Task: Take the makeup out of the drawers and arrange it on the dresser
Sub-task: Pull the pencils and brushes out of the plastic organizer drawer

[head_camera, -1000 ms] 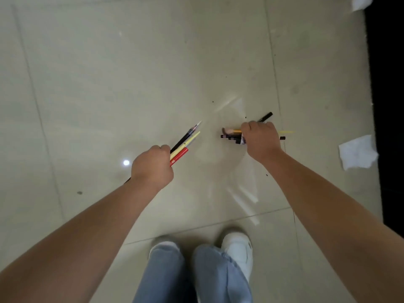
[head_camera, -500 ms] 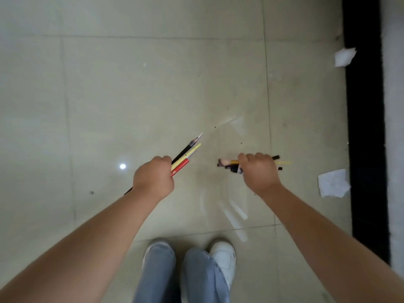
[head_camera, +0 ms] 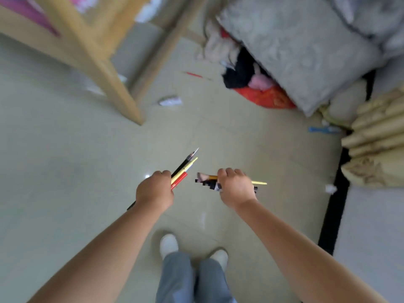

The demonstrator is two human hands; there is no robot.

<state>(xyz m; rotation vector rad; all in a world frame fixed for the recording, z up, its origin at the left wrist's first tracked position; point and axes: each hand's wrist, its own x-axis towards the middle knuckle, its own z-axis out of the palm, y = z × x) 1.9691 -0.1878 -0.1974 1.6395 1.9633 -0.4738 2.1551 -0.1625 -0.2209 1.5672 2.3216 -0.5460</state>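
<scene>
Swinging up off bare tile, view is now showing a wooden leg [head_camera: 122, 92] at eleven o'clock; left hand [head_camera: 154, 191] is gripping pencils [head_camera: 182, 171], right hand [head_camera: 236, 189] brushes [head_camera: 207, 177]; loose bundles risk slipping.

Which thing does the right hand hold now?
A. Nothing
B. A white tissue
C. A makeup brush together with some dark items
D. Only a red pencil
C: the right hand grips a makeup brush with a yellow handle, plus dark items that are too blurred to name.
</scene>
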